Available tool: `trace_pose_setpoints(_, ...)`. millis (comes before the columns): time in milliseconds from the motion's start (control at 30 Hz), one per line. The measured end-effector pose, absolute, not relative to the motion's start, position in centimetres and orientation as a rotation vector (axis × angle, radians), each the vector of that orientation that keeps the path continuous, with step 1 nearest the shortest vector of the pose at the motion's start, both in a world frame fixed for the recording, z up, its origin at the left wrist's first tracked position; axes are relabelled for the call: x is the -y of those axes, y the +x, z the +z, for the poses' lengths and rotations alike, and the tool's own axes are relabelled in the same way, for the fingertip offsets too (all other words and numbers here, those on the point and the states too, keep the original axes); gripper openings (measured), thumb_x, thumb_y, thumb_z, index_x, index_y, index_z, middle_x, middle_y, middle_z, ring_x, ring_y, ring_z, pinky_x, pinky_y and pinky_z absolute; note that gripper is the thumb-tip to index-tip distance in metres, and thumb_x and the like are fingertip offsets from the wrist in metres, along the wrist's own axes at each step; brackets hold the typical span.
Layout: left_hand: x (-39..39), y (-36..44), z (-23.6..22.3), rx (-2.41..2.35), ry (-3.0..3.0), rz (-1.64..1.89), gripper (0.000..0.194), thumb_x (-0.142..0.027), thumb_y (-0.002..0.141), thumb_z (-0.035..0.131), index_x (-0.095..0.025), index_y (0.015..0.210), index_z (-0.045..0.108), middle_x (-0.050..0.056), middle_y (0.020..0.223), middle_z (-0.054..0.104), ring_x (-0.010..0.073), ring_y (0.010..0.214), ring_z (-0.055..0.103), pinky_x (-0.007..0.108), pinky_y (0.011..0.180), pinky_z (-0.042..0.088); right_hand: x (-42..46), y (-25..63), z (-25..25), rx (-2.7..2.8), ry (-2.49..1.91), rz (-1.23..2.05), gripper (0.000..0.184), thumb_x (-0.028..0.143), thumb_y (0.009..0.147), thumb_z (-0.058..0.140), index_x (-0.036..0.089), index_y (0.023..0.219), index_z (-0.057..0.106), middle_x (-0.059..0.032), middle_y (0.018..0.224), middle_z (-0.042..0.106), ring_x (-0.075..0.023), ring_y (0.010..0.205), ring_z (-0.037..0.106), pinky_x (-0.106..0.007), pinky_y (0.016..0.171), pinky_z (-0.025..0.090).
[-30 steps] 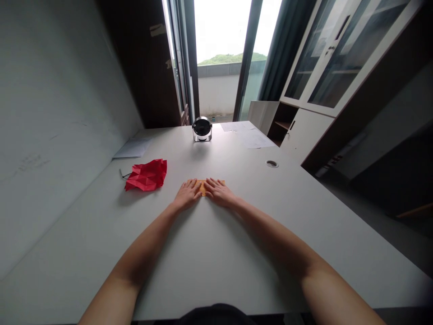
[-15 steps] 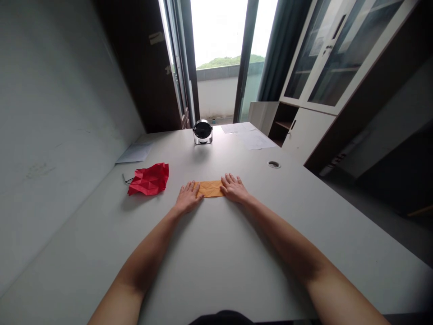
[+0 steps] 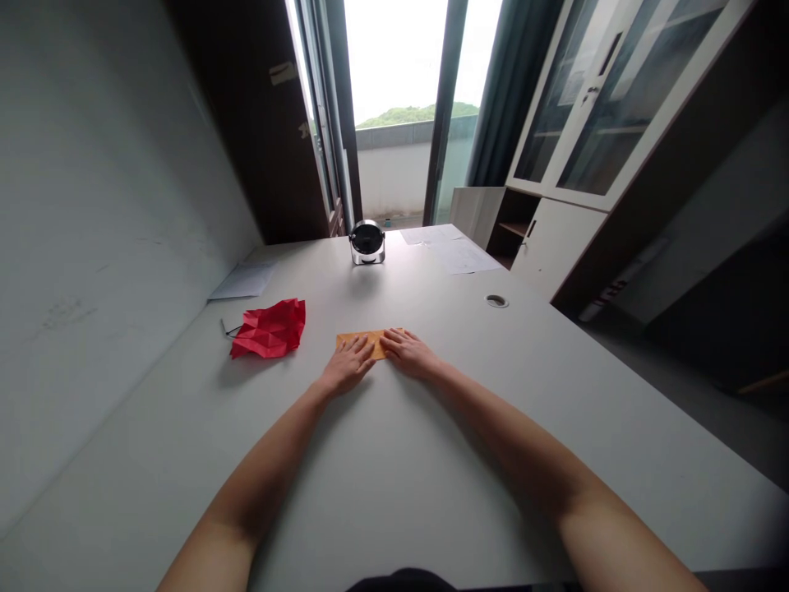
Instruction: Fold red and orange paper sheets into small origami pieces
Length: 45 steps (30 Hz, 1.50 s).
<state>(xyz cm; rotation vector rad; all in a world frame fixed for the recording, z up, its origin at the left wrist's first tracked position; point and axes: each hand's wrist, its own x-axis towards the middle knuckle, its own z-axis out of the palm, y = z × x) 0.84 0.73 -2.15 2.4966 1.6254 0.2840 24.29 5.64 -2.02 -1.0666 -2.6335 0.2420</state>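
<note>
A folded strip of orange paper (image 3: pixel 378 350) lies flat on the white table (image 3: pixel 394 460) in front of me. My left hand (image 3: pixel 349 364) rests on its left half, palm down with the fingers stretched out. On the right half lies my right hand (image 3: pixel 409 352), also flat with its fingers extended. The two hands are close together, with a narrow bit of orange showing between the fingertips. Most of the strip is hidden under them. To the left sits a creased sheet of red paper (image 3: pixel 271 329), apart from both hands.
A black round device on a metal stand (image 3: pixel 367 243) is at the table's far edge. White papers (image 3: pixel 465 253) lie at the far right, more sheets (image 3: pixel 243 281) by the left wall. A cable hole (image 3: pixel 496 301) is on the right; a thin cable (image 3: pixel 229 331) touches the red paper.
Both hands have slid inward along the orange paper, from its two ends toward its middle. The red paper has stayed where it was.
</note>
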Motion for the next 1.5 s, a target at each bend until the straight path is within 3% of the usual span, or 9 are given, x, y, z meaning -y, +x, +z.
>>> trace_pose_setpoints(100, -1.0, 0.0, -2.3, -1.866, 2.379, 0.372, 0.057, -0.053, 0.101, 0.032, -0.024, 0.149, 0.043, 0.012, 0.16, 0.034, 0.0308, 0.148, 0.028, 0.054, 0.119, 0.02, -5.8, 24.5, -2.1, 2.628, -1.077, 0.243, 0.045, 0.039, 0.103, 0.038, 0.028, 0.145, 0.049, -0.0062, 0.155, 0.043, -0.0238, 0.146, 0.034, -0.045, 0.12, 0.024)
trace_pose_setpoints(267, -1.2, -1.5, -2.1, -2.211, 2.15, 0.551, 0.073, -0.057, 0.091, 0.052, -0.018, 0.151, 0.037, 0.018, 0.154, 0.042, 0.0337, 0.142, 0.035, 0.049, 0.117, 0.024, -5.7, 24.5, -1.8, 2.612, -1.048, 0.262, 0.044, 0.04, 0.103, 0.038, 0.029, 0.143, 0.05, -0.005, 0.153, 0.045, -0.0228, 0.145, 0.035, -0.044, 0.121, 0.024)
trace_pose_setpoints(467, -0.9, -1.6, -1.2, -2.104, 2.221, 0.676, 0.069, -0.045, 0.09, 0.058, -0.02, 0.151, 0.036, 0.014, 0.136, 0.056, 0.0298, 0.124, 0.052, 0.042, 0.108, 0.038, -5.7, 24.5, -1.7, 2.598, -1.056, 0.272, 0.043, 0.038, 0.101, 0.042, 0.03, 0.142, 0.051, -0.0046, 0.151, 0.047, -0.0228, 0.144, 0.037, -0.044, 0.12, 0.026)
trace_pose_setpoints(767, -0.3, -0.8, -0.1, -1.816, 2.459, 0.759, 0.08, -0.023, 0.09, 0.057, -0.028, 0.159, 0.016, 0.009, 0.131, 0.06, 0.0241, 0.117, 0.057, 0.038, 0.104, 0.044, -5.8, 24.4, -1.9, 2.597, -1.087, 0.262, 0.045, 0.039, 0.101, 0.043, 0.029, 0.144, 0.051, -0.006, 0.154, 0.045, -0.0237, 0.145, 0.035, -0.045, 0.12, 0.026)
trace_pose_setpoints(867, -0.2, -0.3, 0.0, -1.703, 2.49, 0.69, 0.067, -0.028, 0.095, 0.053, -0.029, 0.156, 0.027, 0.006, 0.124, 0.066, 0.0221, 0.11, 0.062, 0.035, 0.099, 0.048, -5.8, 24.4, -2.0, 2.601, -1.096, 0.259, 0.045, 0.04, 0.101, 0.043, 0.028, 0.144, 0.051, -0.0071, 0.154, 0.044, -0.0235, 0.146, 0.034, -0.045, 0.12, 0.026)
trace_pose_setpoints(1000, -0.2, -0.1, -0.2, -1.686, 2.469, 0.612, 0.036, -0.038, 0.101, 0.042, -0.03, 0.131, 0.062, 0.004, 0.117, 0.071, 0.0208, 0.105, 0.065, 0.032, 0.092, 0.051, -5.8, 24.4, -1.9, 2.603, -1.096, 0.257, 0.044, 0.041, 0.102, 0.042, 0.027, 0.142, 0.053, -0.0072, 0.155, 0.043, -0.0233, 0.146, 0.034, -0.045, 0.12, 0.026)
trace_pose_setpoints(1200, -0.5, -0.5, -0.3, -1.724, 2.465, 0.64, 0.03, -0.024, 0.096, 0.048, -0.029, 0.114, 0.071, 0.004, 0.111, 0.07, 0.0207, 0.103, 0.063, 0.036, 0.098, 0.049, -5.6, 24.4, -1.7, 2.583, -1.095, 0.252, 0.043, 0.039, 0.101, 0.044, 0.028, 0.141, 0.053, -0.0059, 0.153, 0.045, -0.0226, 0.145, 0.035, -0.045, 0.119, 0.027)
trace_pose_setpoints(1367, -0.9, -0.7, -0.9, -1.714, 2.499, 0.534, 0.041, -0.016, 0.092, 0.048, -0.03, 0.125, 0.067, 0.005, 0.13, 0.064, 0.0216, 0.119, 0.056, 0.04, 0.106, 0.045, -5.5, 24.4, -1.5, 2.586, -1.087, 0.252, 0.041, 0.038, 0.101, 0.045, 0.028, 0.139, 0.055, -0.0061, 0.152, 0.047, -0.0227, 0.144, 0.037, -0.045, 0.119, 0.028)
trace_pose_setpoints(1500, -1.2, -0.6, -1.5, -1.621, 2.524, 0.411, 0.044, -0.025, 0.099, 0.041, -0.031, 0.141, 0.054, 0.003, 0.153, 0.048, 0.0227, 0.14, 0.042, 0.047, 0.116, 0.034, -5.2, 24.3, -1.3, 2.573, -1.076, 0.197, 0.037, 0.037, 0.101, 0.044, 0.027, 0.134, 0.058, -0.0074, 0.149, 0.05, -0.0228, 0.143, 0.038, -0.046, 0.119, 0.027)
